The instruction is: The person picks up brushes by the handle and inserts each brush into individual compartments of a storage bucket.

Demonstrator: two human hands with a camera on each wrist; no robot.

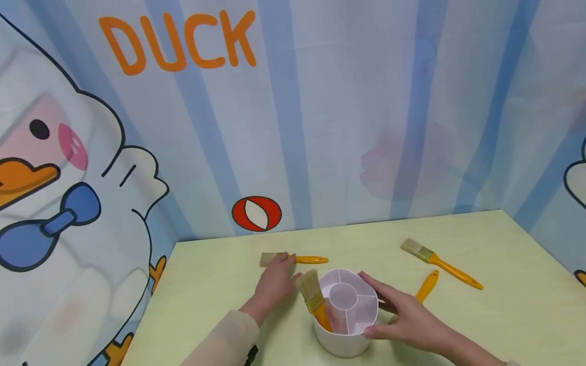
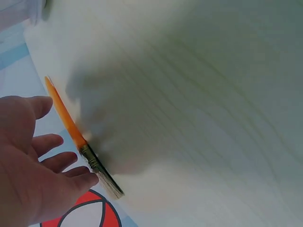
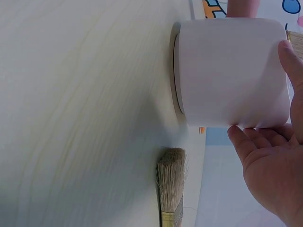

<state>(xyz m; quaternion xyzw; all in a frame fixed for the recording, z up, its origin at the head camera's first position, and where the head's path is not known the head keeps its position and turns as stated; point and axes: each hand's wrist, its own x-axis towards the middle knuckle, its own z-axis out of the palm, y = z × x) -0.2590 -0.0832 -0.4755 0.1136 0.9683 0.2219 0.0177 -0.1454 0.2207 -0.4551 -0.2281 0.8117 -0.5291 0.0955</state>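
Note:
A white round divided organizer (image 1: 342, 347) stands on the table, with one paintbrush (image 1: 311, 292) leaning in a left compartment, bristles up. My right hand (image 1: 407, 317) holds the organizer by its right side. In the right wrist view the thumb lies at the rim and the fingertips press the wall (image 3: 232, 71). My left hand (image 1: 274, 279) is over a yellow-handled paintbrush (image 1: 312, 260) lying flat at the back. In the left wrist view its fingers (image 2: 59, 161) are loosely bent beside this brush (image 2: 68, 120), not closed round it.
Another paintbrush (image 1: 446, 264) lies on the right of the pale yellow table (image 1: 206, 300). A further yellow handle (image 1: 428, 286) shows behind my right hand, its other end hidden. A printed curtain (image 1: 329, 127) hangs along the table's back edge.

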